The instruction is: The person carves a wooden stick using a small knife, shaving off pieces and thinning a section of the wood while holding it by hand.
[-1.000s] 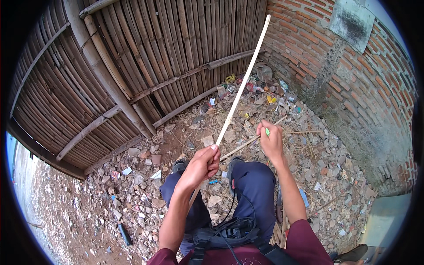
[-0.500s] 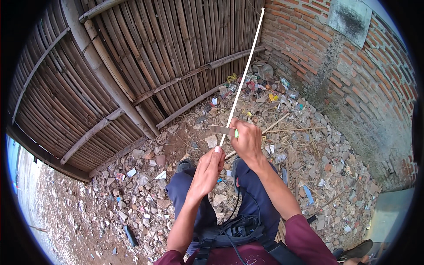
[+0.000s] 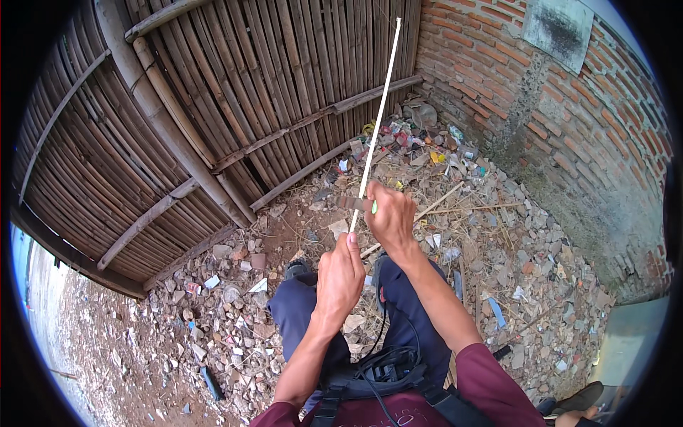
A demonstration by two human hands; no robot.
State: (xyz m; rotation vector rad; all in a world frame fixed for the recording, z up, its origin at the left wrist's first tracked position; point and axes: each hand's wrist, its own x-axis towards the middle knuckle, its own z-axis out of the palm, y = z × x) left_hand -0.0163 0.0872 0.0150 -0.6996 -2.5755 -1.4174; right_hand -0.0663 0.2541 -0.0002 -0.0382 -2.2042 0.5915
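Observation:
A long, thin, pale strip (image 3: 379, 117), perhaps split bamboo, slants up and away from me. My left hand (image 3: 340, 276) is closed round its near end, thumb along the top. Just beyond it, my right hand (image 3: 393, 217) grips a knife (image 3: 351, 203) by its light green handle. The blade points left and lies across the strip, its flat looking brownish. Most of the handle is hidden in the right fist. The strip's far end stands up in front of the slatted wall.
A wall of upright bamboo slats (image 3: 284, 71) rises ahead and left; a brick wall (image 3: 498, 92) meets it at right. Stones and litter cover the ground (image 3: 228, 313). Thin sticks (image 3: 442, 198) lie beyond my right hand. Another person's hand (image 3: 575, 416) shows at lower right.
The strip's far end has swung left and slightly down. My right hand has shifted a little left and nearer with the knife; the blade's face has turned darker.

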